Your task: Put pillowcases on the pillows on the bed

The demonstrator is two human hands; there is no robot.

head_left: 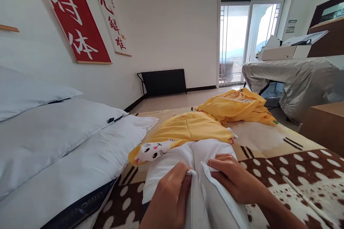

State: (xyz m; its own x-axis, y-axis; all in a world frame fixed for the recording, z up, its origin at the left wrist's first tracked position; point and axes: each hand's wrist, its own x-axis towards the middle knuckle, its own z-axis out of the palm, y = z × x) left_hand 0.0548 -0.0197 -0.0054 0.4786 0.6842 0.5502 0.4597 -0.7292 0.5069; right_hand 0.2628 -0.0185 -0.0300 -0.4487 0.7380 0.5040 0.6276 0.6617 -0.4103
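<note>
A white pillow (163, 179) lies before me on the bed, creased lengthwise down the middle. My left hand (172, 189) is closed on one near corner of it, thumb along the edge. The opposite near corner is pinched in my right hand (233, 177), so the two corners stand close together. A yellow pillowcase (192, 127) with a white cat face lies against the pillow's far end; whether the pillow reaches inside it I cannot tell. Just past it is a second piece of yellow fabric (233, 105), bunched up.
Several white pillows (88, 132) are stacked at the left. A brown and beige patterned blanket (285, 168) covers the bed. At the right are a cardboard box (325, 125) and a table under silvery plastic (303, 78). A black folded frame (163, 82) leans on the far wall.
</note>
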